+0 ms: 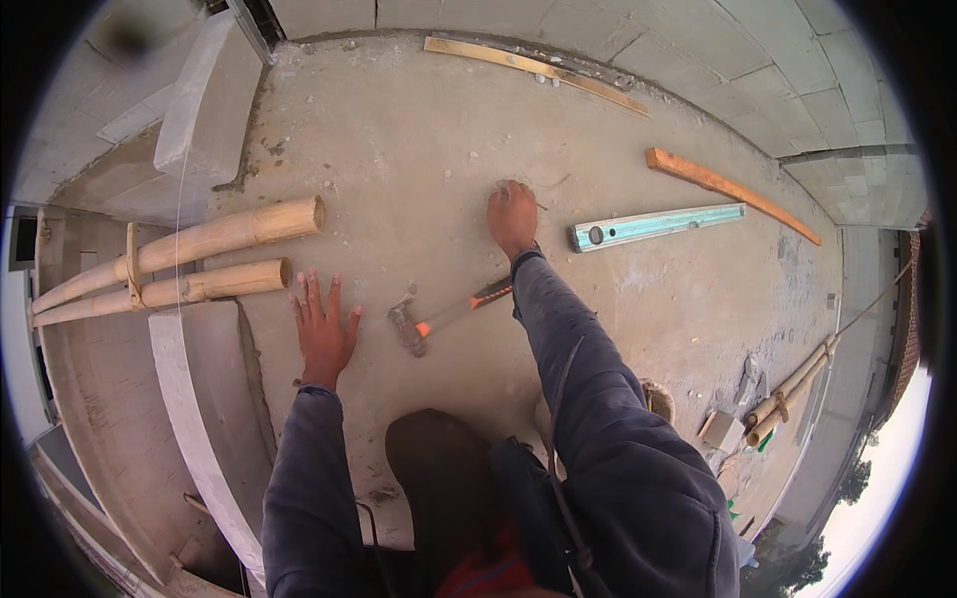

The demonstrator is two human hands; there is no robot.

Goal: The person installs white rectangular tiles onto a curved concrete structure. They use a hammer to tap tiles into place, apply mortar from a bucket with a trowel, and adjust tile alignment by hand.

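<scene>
My left hand rests on the concrete floor with its fingers spread, holding nothing, just below the ends of two bamboo poles. My right hand is closed low over the floor in the middle; what its fingers hold, if anything, is hidden, and a thin wire-like strand lies beside it. Between my hands lies a hammer with an orange-marked handle, partly behind my right forearm. A light blue spirit level lies right of my right hand.
An orange-brown timber lies beyond the level; a pale batten is by the far block wall. Pale blocks border the left opening with a ladder-like bamboo piece. More bamboo poles lie right; a string runs down the left side.
</scene>
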